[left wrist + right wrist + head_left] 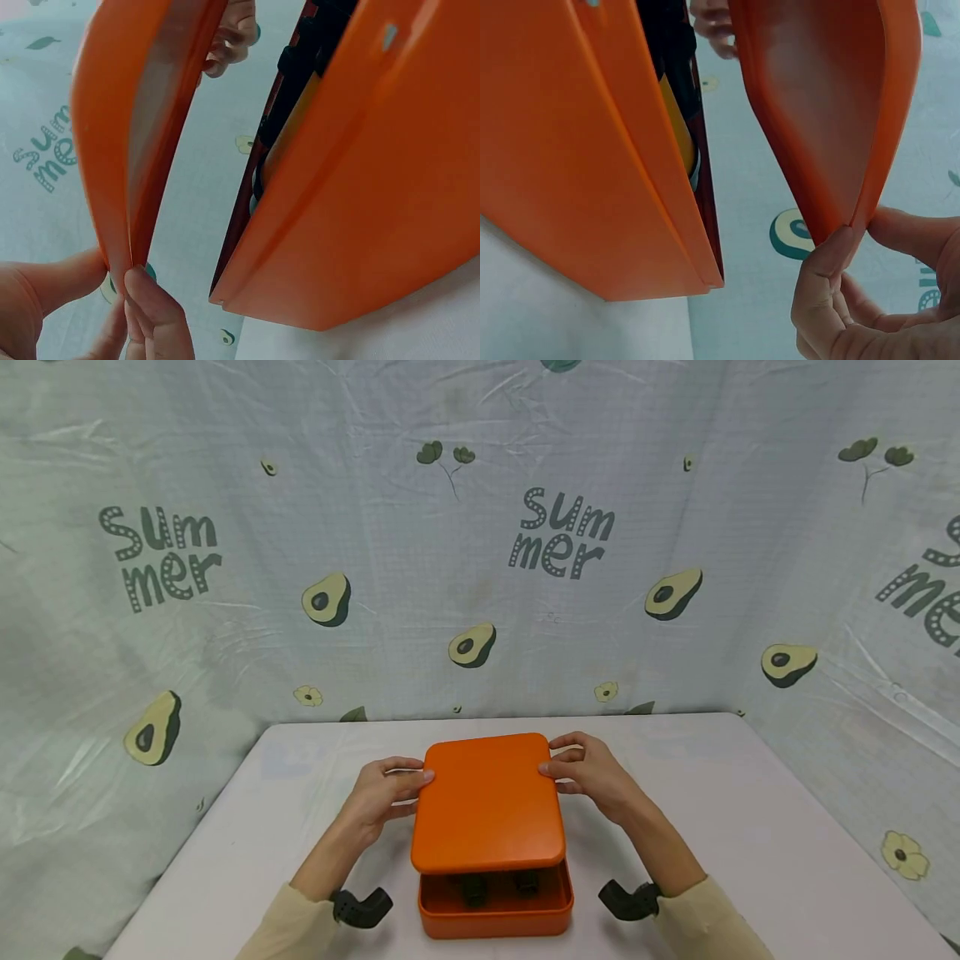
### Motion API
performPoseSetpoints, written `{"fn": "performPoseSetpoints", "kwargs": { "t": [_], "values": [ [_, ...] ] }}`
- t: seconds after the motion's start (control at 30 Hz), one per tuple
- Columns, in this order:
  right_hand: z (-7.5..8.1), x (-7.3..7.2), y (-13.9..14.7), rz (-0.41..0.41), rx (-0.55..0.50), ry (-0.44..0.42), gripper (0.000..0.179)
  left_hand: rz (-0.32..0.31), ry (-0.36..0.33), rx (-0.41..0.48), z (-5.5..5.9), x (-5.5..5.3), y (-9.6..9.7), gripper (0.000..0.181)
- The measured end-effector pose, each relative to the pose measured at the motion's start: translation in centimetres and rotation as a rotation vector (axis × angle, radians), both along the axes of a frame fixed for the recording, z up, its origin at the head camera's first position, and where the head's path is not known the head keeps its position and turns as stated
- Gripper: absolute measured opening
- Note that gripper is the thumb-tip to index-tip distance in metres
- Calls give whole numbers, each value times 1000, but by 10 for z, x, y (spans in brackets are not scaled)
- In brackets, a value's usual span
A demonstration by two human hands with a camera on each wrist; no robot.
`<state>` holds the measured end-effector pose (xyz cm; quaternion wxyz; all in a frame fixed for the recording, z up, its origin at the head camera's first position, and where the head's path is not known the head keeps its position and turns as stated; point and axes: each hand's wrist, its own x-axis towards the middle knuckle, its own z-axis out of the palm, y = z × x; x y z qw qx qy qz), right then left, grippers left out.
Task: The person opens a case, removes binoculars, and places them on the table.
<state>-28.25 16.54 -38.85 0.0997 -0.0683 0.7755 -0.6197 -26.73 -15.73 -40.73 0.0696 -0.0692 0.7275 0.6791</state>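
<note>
Orange lid (487,802) held above the orange box (495,926)
My left fingers (411,779) and right fingers (564,769), nearly together, pinch the lid's left and right edges.

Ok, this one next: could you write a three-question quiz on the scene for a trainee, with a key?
1. Open: where do the left grip and the right grip hold the orange lid?

2. True or false: the lid is fully closed on the orange box.

3. Multiple choice: in the right wrist view, which colour shows inside the box beside the black contents?
A) purple
B) yellow
C) pink

Key:
1. On its opposite sides, the left one at its left edge and the right one at its right edge.
2. False; a gap shows between them.
3. B; a strip of a yellow item is visible.
</note>
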Motion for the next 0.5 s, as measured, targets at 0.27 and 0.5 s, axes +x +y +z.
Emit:
{"fn": "performPoseSetpoints", "kwargs": {
  "t": [0.27,0.5],
  "values": [
    [-4,-1,-5,-73,7,38,52,31,58,3,2,3,4,44],
    [-6,-1,-6,-35,86,43,66,-13,45,42,6,1,6,54]
  ]
}}
